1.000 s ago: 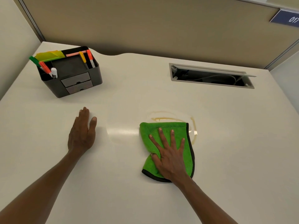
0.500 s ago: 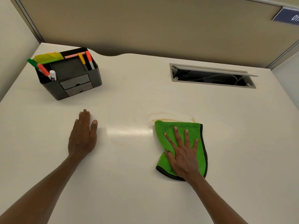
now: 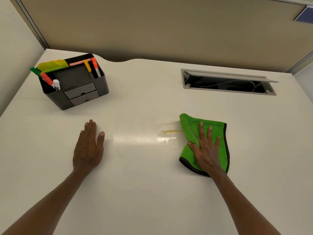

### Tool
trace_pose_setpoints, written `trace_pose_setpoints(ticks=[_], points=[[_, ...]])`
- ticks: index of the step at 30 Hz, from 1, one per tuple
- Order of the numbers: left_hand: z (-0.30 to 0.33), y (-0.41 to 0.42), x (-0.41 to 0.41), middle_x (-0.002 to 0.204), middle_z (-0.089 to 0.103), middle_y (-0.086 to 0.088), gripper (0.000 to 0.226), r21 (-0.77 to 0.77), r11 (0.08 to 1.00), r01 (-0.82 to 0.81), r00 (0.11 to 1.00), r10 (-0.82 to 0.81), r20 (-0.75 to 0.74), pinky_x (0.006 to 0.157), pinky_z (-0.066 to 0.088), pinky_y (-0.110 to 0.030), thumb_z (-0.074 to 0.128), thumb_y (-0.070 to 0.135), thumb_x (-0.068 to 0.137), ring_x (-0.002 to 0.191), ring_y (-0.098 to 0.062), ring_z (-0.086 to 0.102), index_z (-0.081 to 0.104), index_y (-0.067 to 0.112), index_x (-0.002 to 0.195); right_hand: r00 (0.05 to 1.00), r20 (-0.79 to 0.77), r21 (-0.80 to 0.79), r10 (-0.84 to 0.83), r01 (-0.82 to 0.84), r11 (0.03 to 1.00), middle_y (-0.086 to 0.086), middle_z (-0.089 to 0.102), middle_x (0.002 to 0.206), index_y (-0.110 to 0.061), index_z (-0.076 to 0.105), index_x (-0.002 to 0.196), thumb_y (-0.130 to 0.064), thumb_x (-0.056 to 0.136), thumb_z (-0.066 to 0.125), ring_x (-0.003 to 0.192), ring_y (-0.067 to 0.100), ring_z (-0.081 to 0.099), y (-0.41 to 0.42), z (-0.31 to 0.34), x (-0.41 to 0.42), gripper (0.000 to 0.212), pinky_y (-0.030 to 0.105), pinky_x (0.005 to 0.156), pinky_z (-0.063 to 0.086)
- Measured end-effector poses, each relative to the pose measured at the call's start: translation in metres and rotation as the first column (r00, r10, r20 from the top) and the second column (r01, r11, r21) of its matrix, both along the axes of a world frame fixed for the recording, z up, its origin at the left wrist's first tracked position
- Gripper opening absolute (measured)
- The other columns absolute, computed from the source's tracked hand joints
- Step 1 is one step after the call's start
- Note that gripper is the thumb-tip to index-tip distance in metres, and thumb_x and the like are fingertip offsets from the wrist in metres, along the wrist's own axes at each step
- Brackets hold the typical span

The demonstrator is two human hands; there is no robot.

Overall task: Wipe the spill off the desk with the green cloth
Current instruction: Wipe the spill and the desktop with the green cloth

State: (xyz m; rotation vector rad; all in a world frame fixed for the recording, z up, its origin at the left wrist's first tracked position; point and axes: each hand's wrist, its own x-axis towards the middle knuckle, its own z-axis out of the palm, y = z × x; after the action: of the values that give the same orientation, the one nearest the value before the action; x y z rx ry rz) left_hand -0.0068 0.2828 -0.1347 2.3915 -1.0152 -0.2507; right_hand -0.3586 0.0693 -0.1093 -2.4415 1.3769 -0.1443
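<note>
A green cloth [image 3: 189,131] with a dark edge lies folded on the cream desk [image 3: 152,192], right of the middle. My right hand [image 3: 205,150] presses flat on it with fingers spread and the thumb tucked into a fold. Thin yellowish streaks of spill [image 3: 170,128] and a wet shine show on the desk just left of the cloth. My left hand [image 3: 89,148] rests flat on the desk further left, palm down, holding nothing.
A dark desk organiser [image 3: 74,83] with markers and sticky notes stands at the back left. An open cable hatch [image 3: 228,83] is set into the desk at the back right. Partition walls close off the back and left.
My right hand has slid the cloth to the right across the spill. The ring of liquid seen before is now reduced to a few streaks left of the cloth. The left hand stayed put.
</note>
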Motion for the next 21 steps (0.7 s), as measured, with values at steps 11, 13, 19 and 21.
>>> trace_pose_setpoints(ticks=[11,13,19,21], points=[[0.003,-0.003,-0.004,0.165,0.013,0.003,0.071,0.016,1.0,0.002,1.0,-0.003,0.024,0.124,0.005,-0.03,0.016,0.053,0.098,0.151,-0.004,0.005,0.018,0.011,0.155,0.998,-0.002,0.004,0.059,-0.059,0.998,-0.023,-0.014,0.163,-0.062,0.015,0.146,-0.067,0.09,0.017,0.151,0.018,-0.019,-0.032,-0.004,0.034,0.056,0.061,0.116,-0.017],[0.004,-0.002,-0.004,0.165,0.012,0.003,0.071,0.022,1.0,0.002,1.0,-0.002,0.029,0.124,0.005,-0.03,0.016,0.053,0.098,0.151,-0.004,0.005,0.018,0.011,0.155,0.998,-0.005,0.005,0.063,-0.063,0.998,-0.021,-0.013,0.163,-0.052,0.023,0.15,-0.067,0.089,0.016,0.151,0.019,-0.019,-0.034,-0.003,0.049,0.063,0.061,0.115,-0.018],[0.004,-0.003,-0.004,0.165,0.013,0.002,0.072,0.024,1.0,-0.001,0.999,0.0,0.043,0.123,0.004,-0.028,0.015,0.054,0.097,0.151,-0.005,0.006,0.02,0.011,0.155,0.988,-0.067,-0.01,0.137,-0.138,0.99,-0.014,-0.019,0.163,-0.068,0.001,0.142,-0.072,0.089,0.009,0.15,0.031,-0.022,-0.03,-0.003,0.093,0.054,0.07,0.111,-0.017],[0.004,-0.003,-0.005,0.164,0.015,0.002,0.072,0.017,1.0,-0.002,0.999,0.001,0.049,0.123,0.005,-0.029,0.016,0.054,0.097,0.151,-0.006,0.007,0.021,0.01,0.155,0.98,-0.125,-0.042,0.153,-0.159,0.986,-0.012,-0.021,0.163,-0.065,-0.002,0.144,-0.074,0.088,0.007,0.149,0.036,-0.023,-0.026,-0.004,0.104,0.058,0.074,0.108,-0.015]])
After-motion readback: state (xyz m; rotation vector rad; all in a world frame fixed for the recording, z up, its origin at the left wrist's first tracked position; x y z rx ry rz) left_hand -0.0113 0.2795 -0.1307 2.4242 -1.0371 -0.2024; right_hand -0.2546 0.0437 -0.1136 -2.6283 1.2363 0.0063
